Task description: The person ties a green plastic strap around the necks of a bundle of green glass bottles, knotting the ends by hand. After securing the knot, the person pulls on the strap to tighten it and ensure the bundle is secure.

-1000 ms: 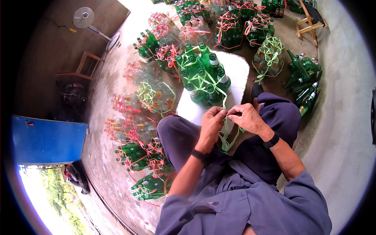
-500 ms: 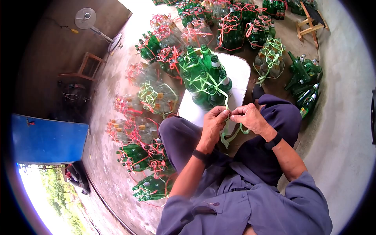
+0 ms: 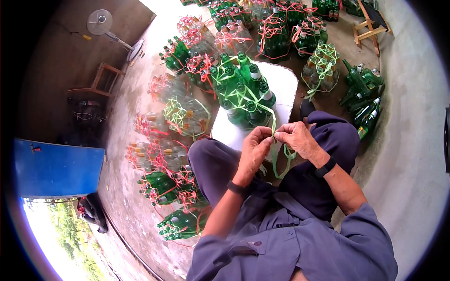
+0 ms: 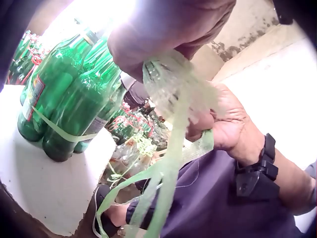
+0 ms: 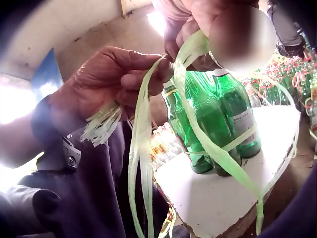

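Both hands meet just in front of a bundle of green glass bottles standing on a white slab. My left hand pinches a light green plastic ribbon between thumb and fingers. My right hand pinches the same ribbon a little to the right, fingertips close to the left ones. Ribbon is woven around the bottle necks, and a band circles the bottles lower down. Loose ribbon loops hang below the hands. A frayed ribbon end sticks out beneath the left hand in the right wrist view.
Many bottle bundles tied with red ribbon crowd the floor ahead and to the left. Another bundle with green ribbon stands right of the slab. Loose green bottles lie by the right wall. A wooden stool stands behind them.
The hands stay close together on the ribbon, with small finger movements. The hanging loop has shifted rightward below the right hand. The bottle bundle stays in place.
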`<state>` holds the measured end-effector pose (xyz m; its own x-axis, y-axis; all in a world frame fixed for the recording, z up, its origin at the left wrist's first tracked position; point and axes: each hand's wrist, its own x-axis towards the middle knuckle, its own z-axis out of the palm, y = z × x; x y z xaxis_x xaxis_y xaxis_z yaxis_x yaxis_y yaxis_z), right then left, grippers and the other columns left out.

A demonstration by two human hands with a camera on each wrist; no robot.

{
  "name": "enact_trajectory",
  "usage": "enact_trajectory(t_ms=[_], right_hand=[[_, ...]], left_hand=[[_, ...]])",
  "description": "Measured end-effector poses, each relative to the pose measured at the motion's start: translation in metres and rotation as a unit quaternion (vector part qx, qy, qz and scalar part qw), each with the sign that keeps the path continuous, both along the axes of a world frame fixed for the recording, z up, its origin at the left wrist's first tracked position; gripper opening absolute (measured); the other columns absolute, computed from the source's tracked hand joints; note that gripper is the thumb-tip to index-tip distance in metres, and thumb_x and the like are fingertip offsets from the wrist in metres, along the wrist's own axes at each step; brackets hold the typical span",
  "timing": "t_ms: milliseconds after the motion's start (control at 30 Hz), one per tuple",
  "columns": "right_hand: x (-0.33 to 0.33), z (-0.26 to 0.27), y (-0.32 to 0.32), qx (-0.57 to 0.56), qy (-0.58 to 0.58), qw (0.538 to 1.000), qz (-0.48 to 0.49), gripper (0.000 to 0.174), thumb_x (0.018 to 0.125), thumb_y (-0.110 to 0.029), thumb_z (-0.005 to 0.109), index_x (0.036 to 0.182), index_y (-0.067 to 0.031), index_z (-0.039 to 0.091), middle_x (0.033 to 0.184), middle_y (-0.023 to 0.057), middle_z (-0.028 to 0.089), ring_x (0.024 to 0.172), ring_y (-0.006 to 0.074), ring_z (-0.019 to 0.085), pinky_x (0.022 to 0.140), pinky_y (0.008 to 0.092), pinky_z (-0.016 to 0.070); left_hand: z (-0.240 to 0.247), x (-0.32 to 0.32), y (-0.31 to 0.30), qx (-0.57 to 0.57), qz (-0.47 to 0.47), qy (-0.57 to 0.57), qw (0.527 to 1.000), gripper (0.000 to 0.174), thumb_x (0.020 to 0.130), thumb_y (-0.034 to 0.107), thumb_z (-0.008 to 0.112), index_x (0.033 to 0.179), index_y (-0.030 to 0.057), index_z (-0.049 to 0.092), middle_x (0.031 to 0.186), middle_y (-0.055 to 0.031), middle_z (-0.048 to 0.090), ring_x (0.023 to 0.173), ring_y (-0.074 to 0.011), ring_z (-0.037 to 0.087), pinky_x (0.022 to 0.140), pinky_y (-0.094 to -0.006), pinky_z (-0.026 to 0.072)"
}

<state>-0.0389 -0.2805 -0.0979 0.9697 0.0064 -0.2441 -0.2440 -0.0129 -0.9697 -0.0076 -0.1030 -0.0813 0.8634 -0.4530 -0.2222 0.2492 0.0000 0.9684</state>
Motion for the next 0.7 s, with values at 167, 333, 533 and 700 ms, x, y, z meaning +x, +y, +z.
enact_trajectory(t_ms=[167, 333, 533, 700], right_hand=[[0.000, 0.002, -0.002, 0.051, 0.027, 0.998, 0.003, 0.020, 0.090, -0.016, 0.068, 0.082, 0.0015, 0.072, 0.067, -0.0024, 0.062, 0.061, 0.0032, 0.049, 0.054, 0.0224, 0.0396], [0.000, 0.006, -0.002, 0.069, 0.035, 0.997, 0.007, 0.019, 0.091, -0.016, 0.068, 0.082, 0.0005, 0.072, 0.067, -0.0027, 0.061, 0.058, 0.0025, 0.049, 0.050, 0.0213, 0.0381], [0.000, 0.010, -0.003, 0.142, 0.062, 0.988, 0.006, 0.020, 0.091, -0.018, 0.067, 0.083, -0.0003, 0.071, 0.066, -0.0034, 0.060, 0.052, 0.0015, 0.045, 0.046, 0.0197, 0.0337], [0.001, 0.000, -0.002, 0.154, 0.048, 0.987, 0.002, 0.022, 0.092, -0.020, 0.066, 0.083, -0.0007, 0.071, 0.066, -0.0031, 0.059, 0.051, 0.0015, 0.045, 0.045, 0.0198, 0.0332]], left_hand=[[0.001, 0.001, 0.001, -0.023, 0.000, 0.029, 0.999, 0.016, 0.095, 0.001, 0.056, 0.110, -0.0007, 0.060, 0.081, 0.0009, 0.058, 0.060, -0.0049, 0.047, 0.054, -0.0207, 0.0380], [0.001, 0.002, 0.001, -0.008, 0.013, 0.030, 0.999, 0.013, 0.095, 0.001, 0.057, 0.107, -0.0008, 0.061, 0.079, 0.0008, 0.058, 0.059, -0.0047, 0.048, 0.053, -0.0205, 0.0378], [0.005, 0.000, 0.001, 0.009, 0.019, 0.012, 1.000, 0.012, 0.095, 0.002, 0.058, 0.106, -0.0010, 0.062, 0.081, -0.0001, 0.061, 0.060, -0.0048, 0.049, 0.055, -0.0205, 0.0398], [0.004, -0.002, 0.002, 0.039, 0.022, -0.058, 0.997, 0.013, 0.093, 0.002, 0.059, 0.105, -0.0023, 0.062, 0.086, -0.0032, 0.065, 0.071, -0.0081, 0.057, 0.064, -0.0236, 0.0464]])
